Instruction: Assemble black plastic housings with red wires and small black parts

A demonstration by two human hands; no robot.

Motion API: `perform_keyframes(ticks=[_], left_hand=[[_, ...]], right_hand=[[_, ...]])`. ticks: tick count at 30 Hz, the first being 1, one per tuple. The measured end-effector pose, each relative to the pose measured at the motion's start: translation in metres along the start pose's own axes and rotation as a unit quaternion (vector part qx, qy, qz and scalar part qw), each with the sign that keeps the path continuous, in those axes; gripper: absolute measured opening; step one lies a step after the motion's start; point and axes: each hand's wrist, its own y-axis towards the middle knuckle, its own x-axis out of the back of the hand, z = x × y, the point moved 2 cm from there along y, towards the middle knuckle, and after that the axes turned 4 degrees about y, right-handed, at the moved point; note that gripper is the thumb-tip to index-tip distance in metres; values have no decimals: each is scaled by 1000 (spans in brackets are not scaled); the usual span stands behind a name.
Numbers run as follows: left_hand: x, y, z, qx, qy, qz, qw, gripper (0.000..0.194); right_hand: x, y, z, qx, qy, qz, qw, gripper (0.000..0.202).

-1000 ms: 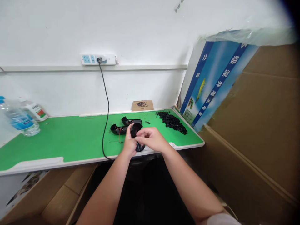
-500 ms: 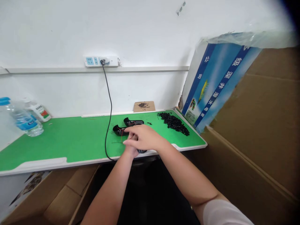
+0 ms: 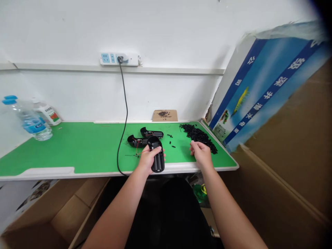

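My left hand (image 3: 147, 159) is wrapped round a black plastic housing (image 3: 158, 163) with a rounded head at its far end, held over the table's front edge. Red wires (image 3: 137, 147) run beside it on the left. Two similar black housings (image 3: 153, 134) lie just beyond on the green mat, partly covered by the held one. At the right, my right hand (image 3: 202, 155) is closed in a pinch beside a pile of small black pieces (image 3: 197, 134). Whatever its fingertips hold, if anything, is too small to make out.
Several loose black pieces (image 3: 173, 146) lie between the housings and the pile. A black cable (image 3: 125, 100) hangs from the wall socket strip (image 3: 132, 59) across the green mat (image 3: 85, 145). Bottles (image 3: 36, 126) stand at left; a large blue carton (image 3: 249, 90) rises at right.
My right hand has left my left hand and moved right to the pile. The held housing now shows clearly in my left hand. The view has shifted slightly.
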Motion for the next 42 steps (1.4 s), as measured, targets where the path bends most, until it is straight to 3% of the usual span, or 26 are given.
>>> perform_keyframes(ticks=[6, 25, 37, 42], left_hand=[[0, 1, -3, 15, 22, -19, 999, 43], [5, 6, -2, 16, 7, -19, 1000, 36], [5, 3, -4, -2, 14, -2, 1000, 39], [9, 2, -9, 62, -39, 45, 996, 38]], right_hand=[[-4, -4, 8, 32, -60, 49, 996, 40], [-4, 1, 4, 25, -56, 57, 996, 39], [-3, 2, 1, -4, 7, 18, 1000, 34], [2, 4, 2, -43, 126, -44, 990, 32]])
